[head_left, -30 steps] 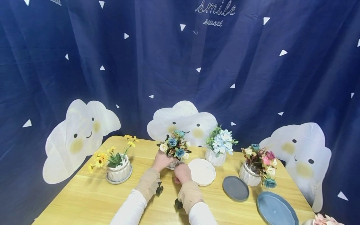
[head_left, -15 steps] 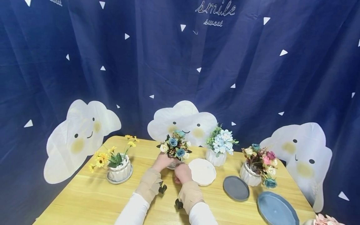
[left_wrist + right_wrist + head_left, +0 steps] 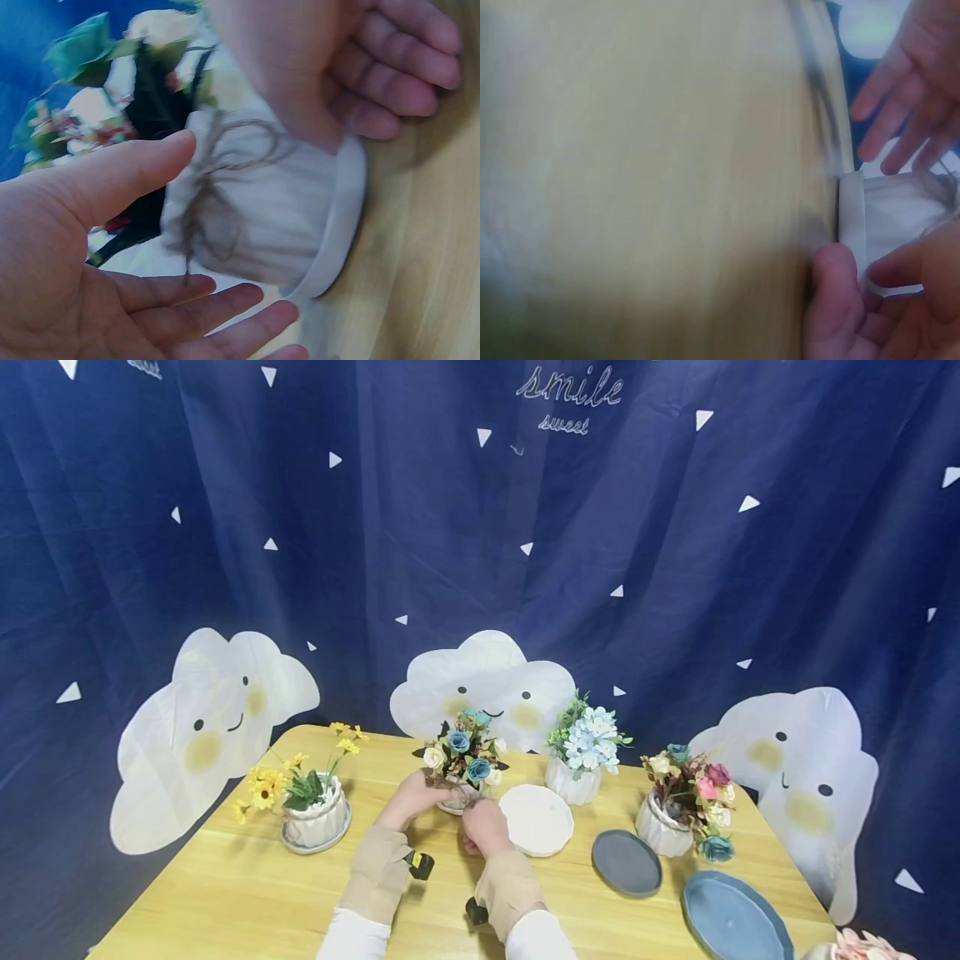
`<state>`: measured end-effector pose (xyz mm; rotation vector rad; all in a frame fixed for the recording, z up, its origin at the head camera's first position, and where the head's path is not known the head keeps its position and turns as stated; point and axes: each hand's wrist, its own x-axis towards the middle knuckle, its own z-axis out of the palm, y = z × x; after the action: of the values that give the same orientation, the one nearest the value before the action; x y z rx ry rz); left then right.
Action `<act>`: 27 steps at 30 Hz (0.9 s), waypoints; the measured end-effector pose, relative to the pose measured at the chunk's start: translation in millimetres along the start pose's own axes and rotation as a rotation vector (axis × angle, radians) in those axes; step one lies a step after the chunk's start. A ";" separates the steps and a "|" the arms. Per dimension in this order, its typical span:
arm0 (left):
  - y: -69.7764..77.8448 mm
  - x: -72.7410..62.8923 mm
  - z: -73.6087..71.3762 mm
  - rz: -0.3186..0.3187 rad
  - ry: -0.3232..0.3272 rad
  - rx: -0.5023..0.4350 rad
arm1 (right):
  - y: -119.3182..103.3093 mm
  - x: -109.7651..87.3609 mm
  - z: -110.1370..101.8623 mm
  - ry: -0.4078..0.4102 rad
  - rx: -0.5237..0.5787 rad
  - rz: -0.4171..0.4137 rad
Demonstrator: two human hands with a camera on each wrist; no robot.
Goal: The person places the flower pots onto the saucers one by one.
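Observation:
A white ribbed pot (image 3: 289, 199) with a twine bow holds blue and cream artificial roses (image 3: 459, 745). It stands on a white saucer (image 3: 346, 214), near the table's middle. In the head view my left hand (image 3: 408, 797) is at the pot's left side. Its thumb and fingers spread apart around the bow side in the left wrist view, fingertips close to the pot. My right hand (image 3: 486, 827) is in front and to the right, its fingers curled. Thumb and forefinger pinch the saucer's rim in the right wrist view.
On the left, a pot of yellow flowers (image 3: 315, 822) stands on a saucer. To the right are a white plate (image 3: 536, 820), a blue hydrangea pot (image 3: 572, 783), a dark grey plate (image 3: 627, 862), a mixed rose pot (image 3: 664, 829) and a blue tray (image 3: 737, 917).
My left hand has loosened from the pot and shifted slightly left and toward me. The right hand stays nearly where it was at the saucer.

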<state>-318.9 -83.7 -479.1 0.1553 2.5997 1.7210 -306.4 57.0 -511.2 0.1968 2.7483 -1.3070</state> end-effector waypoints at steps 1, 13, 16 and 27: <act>0.1 -2.8 -1.5 -0.023 0.004 -0.011 | 0.3 -1.0 -0.2 -0.004 0.004 0.000; 12.0 -25.9 -11.4 -0.146 0.068 -0.081 | 2.8 -18.7 -28.9 -0.242 0.280 -0.063; 14.9 -29.3 -10.4 -0.186 0.055 -0.090 | 7.3 -26.1 -36.5 -0.282 0.323 -0.078; 23.7 -35.7 11.5 -0.170 0.036 -0.074 | 24.0 -54.6 -86.6 -0.157 0.333 -0.213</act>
<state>-280.9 -67.4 -463.2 -0.0956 2.4865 1.7719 -251.1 135.1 -467.5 -0.1753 2.4606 -1.7478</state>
